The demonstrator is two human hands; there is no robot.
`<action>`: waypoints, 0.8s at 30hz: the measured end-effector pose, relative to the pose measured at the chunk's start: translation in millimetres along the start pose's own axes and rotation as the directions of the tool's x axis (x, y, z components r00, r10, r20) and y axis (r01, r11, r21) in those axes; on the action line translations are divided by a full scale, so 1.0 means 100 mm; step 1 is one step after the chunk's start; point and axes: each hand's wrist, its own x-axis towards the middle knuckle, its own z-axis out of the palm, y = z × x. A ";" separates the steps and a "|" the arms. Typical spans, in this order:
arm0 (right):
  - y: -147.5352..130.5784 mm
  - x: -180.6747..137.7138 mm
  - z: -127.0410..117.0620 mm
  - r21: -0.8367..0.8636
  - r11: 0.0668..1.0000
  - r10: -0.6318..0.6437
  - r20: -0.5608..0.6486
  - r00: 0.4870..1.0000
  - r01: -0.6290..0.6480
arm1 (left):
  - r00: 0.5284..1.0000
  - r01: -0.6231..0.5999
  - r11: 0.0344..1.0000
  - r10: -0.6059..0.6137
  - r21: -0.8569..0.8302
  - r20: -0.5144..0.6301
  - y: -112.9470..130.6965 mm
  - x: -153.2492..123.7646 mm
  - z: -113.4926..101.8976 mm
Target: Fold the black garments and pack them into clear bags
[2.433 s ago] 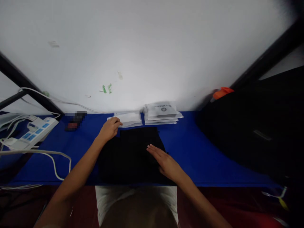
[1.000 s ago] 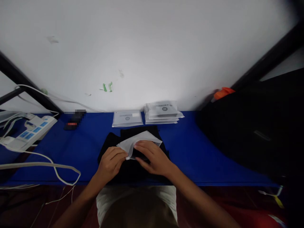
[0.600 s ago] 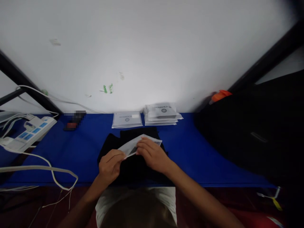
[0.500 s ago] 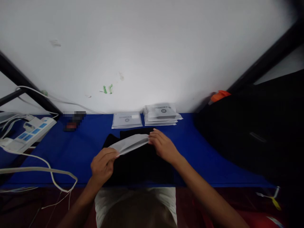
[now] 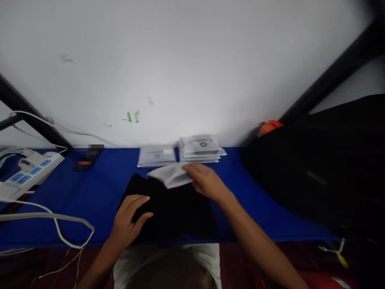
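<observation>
So from where I'm standing, the right hand (image 5: pixel 207 184) has a white pouch (image 5: pixel 171 176) pinched by its right end, thumb and fingers closed on it. The pouch sticks out to the left of that pinch, long axis running roughly left to right and sagging a bit, held just above the far edge of the black folded garment (image 5: pixel 177 212). The garment sits directly below the pinch and spreads back toward the person from it. The left hand (image 5: pixel 128 218) is flat and loose on the garment's near-left corner, palm down, gripping nothing. It's the hand closer to the cloth, and the pouch's free end points over toward its side. Just past the pinch, on the blue table (image 5: pixel 99 180), there's a single flat packet (image 5: pixel 156 155) and a stack of packets (image 5: pixel 200 146) against the wall. Way off to the left of the grip is a power strip (image 5: pixel 25 174), and off to the right a big black bag (image 5: pixel 315 168).
</observation>
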 end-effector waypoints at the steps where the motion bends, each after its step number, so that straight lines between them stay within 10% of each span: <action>1: 0.15 0.02 -0.08 -0.060 0.997 0.049 -0.088 0.995 -0.054 | 0.996 0.033 0.998 -0.037 0.056 0.086 -0.05 -0.07 -0.03; 5: 0.79 0.11 -0.18 -0.225 0.937 0.196 -0.300 0.934 -0.269 | 0.887 0.007 0.970 -0.117 0.241 0.448 -0.21 -0.32 -0.10; 13: 1.32 0.02 0.19 -0.269 0.916 0.297 -0.048 0.954 -0.298 | 0.769 -0.052 0.964 -0.129 0.262 0.626 -0.28 -0.33 -0.05; 19: 0.59 -0.34 0.15 -0.111 0.968 0.213 -0.104 0.972 -0.224 | 0.828 0.011 0.970 -0.145 0.243 0.541 -0.23 -0.36 -0.10; 24: -0.33 -0.99 0.22 0.183 0.968 0.115 0.280 0.953 -0.170 | 0.826 -0.014 0.993 -0.057 0.121 0.561 -0.24 -0.61 -0.29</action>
